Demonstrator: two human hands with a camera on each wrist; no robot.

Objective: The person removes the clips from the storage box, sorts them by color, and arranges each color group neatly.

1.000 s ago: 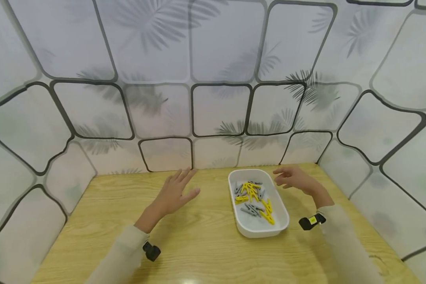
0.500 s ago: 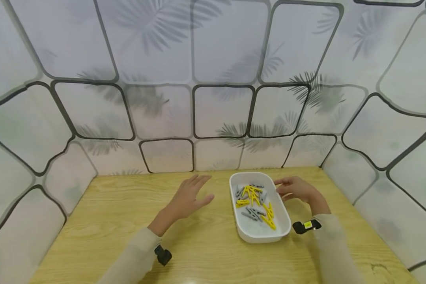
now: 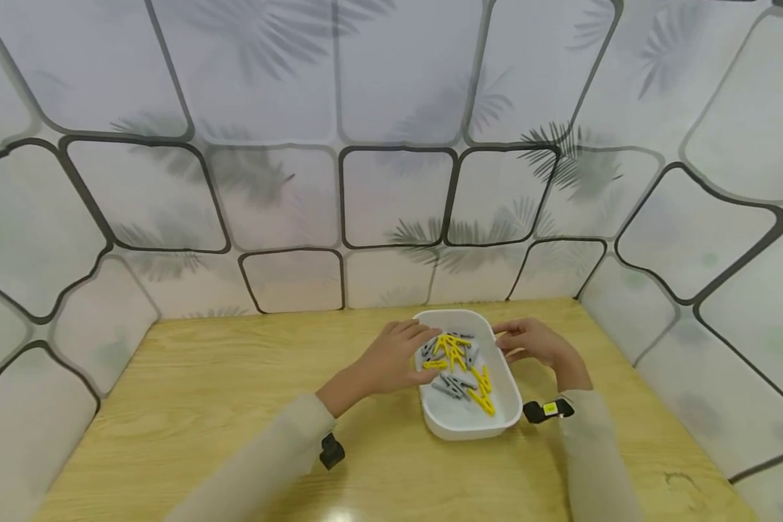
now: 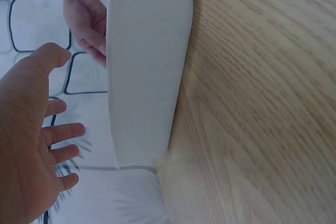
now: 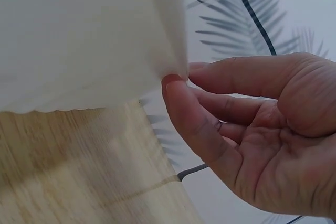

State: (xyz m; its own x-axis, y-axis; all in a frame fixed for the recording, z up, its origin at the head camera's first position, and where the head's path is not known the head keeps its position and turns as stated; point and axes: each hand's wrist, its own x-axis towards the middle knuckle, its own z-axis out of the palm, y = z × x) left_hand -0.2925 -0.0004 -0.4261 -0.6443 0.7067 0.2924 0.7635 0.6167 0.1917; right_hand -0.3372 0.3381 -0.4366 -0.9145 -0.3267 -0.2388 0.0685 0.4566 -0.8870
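A white plastic tub (image 3: 473, 429) stands on the wooden table, holding several yellow clothespins (image 3: 480, 401) and grey clothespins (image 3: 453, 386). My left hand (image 3: 391, 359) is at the tub's left rim in the head view, with fingers overlapping the opening. In the left wrist view its thumb (image 4: 52, 55) and fingers are spread apart above the tub's side wall (image 4: 144, 77), holding nothing. On the opposite side, my right hand (image 3: 536, 342) pinches the rim. One fingertip (image 5: 173, 81) presses the outer wall (image 5: 89, 40) in the right wrist view, while another digit reaches behind the edge.
The wooden table (image 3: 248, 406) extends left and in front of the tub. Patterned wall covering (image 3: 391, 196) encloses the table at the back and both sides. A small camera (image 3: 331, 451) is strapped to my left wrist, and another camera (image 3: 540, 411) to my right.
My left hand has moved right from over the bare table to the tub's left rim. My right hand has come in from beside the tub to its right rim.
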